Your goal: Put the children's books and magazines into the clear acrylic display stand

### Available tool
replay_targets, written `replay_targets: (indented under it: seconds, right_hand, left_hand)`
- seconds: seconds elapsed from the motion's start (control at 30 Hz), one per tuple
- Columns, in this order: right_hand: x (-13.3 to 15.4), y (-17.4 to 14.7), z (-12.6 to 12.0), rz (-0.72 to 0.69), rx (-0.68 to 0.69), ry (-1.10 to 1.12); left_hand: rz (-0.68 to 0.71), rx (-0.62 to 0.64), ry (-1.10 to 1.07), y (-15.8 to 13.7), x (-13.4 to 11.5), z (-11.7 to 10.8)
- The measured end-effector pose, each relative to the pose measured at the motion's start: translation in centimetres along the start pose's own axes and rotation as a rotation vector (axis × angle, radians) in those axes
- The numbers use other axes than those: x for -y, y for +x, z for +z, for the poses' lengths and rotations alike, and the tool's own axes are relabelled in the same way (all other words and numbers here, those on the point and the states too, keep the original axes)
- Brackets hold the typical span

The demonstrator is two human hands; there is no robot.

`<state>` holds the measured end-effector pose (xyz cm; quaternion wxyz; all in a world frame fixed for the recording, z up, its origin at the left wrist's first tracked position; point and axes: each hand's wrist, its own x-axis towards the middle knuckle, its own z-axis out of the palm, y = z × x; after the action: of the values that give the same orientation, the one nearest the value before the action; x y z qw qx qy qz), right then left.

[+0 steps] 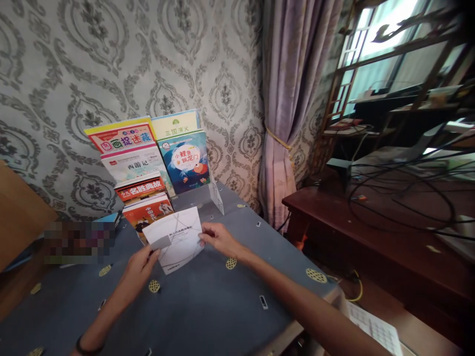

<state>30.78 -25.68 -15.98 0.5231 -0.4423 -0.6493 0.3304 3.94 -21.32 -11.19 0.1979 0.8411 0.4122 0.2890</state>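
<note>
Between my two hands is a thin white booklet with dark print, held tilted above the table. My left hand pinches its left edge, and my right hand grips its right edge. Just behind it stands a tiered rack of books. An orange-red book is at the front left, partly hidden by the booklet. Behind that rise a red book, a pale book and a colourful yellow-edged book. On the right side a blue book stands before a pale green one.
A grey-blue cloth with yellow spots covers the table. The rack's white end shows at right. Patterned wallpaper and a tied purple curtain stand behind. A dark red wooden bench with tangled black cables is at right; a blurred patch lies at left.
</note>
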Motion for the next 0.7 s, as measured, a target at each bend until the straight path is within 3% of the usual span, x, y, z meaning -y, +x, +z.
replay_targets:
  seconds: [0.3, 0.47, 0.7]
  right_hand:
    - [1.5, 4.2, -4.2, -0.133, -0.083, -0.106]
    - [3.2, 7.5, -7.5, -0.269, -0.184, -0.066]
    - [2.9, 11.3, -10.4, -0.391, -0.363, 0.027]
  left_hand:
    - [-0.026, -0.044, -0.007, 4.6, -3.4, -0.9]
    - [0.131, -0.176, -0.063, 8.9, -5.4, -1.2]
    - [0.265, -0.303, 0.116, 13.9, -8.1, -1.2]
